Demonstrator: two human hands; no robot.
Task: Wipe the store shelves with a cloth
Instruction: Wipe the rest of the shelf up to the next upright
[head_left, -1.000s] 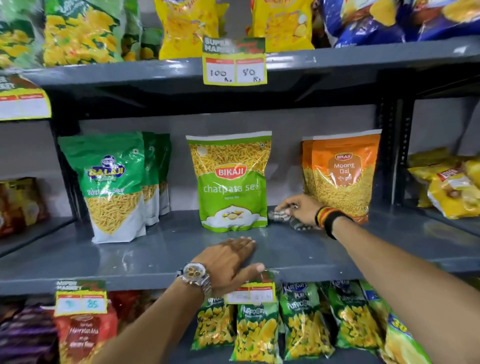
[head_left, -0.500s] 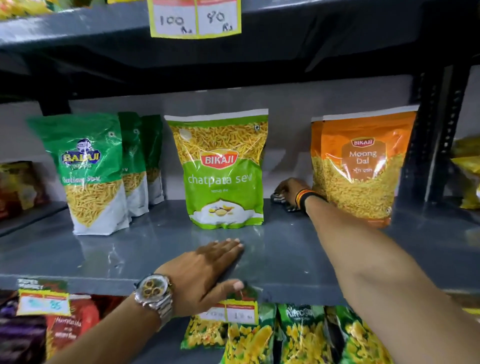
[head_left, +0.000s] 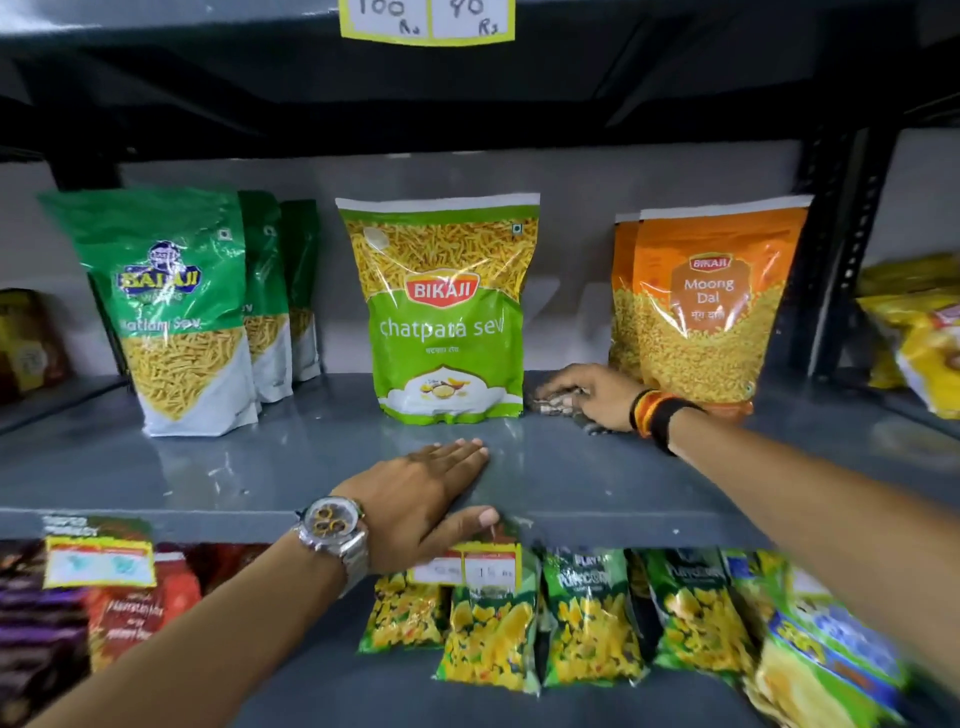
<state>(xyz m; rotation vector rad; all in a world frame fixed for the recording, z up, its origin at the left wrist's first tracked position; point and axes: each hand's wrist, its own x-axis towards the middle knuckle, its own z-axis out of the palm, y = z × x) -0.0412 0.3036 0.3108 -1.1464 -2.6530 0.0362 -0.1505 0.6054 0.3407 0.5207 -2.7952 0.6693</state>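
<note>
The cloth (head_left: 558, 402) is mostly hidden under the right hand (head_left: 597, 395), the price tag (head_left: 427, 21) is cut off at top centre, and the lower-right packets (head_left: 831, 665) blur.

1. Left hand (head_left: 415, 499): bare forearm, no sleeve; silver metal-link wristwatch (head_left: 332, 527), pale dial with yellow-ringed subdials.
2. Right hand (head_left: 597, 395): bare forearm; black wristband (head_left: 667, 415) beside orange-red thread bands (head_left: 648, 410).

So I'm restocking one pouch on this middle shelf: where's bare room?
Widest gap: between the Balaji pouches and the Chatpata Sev pouch. The gap before Moong Dal holds the right hand with the cloth. The left hand presses the shelf front.
</note>
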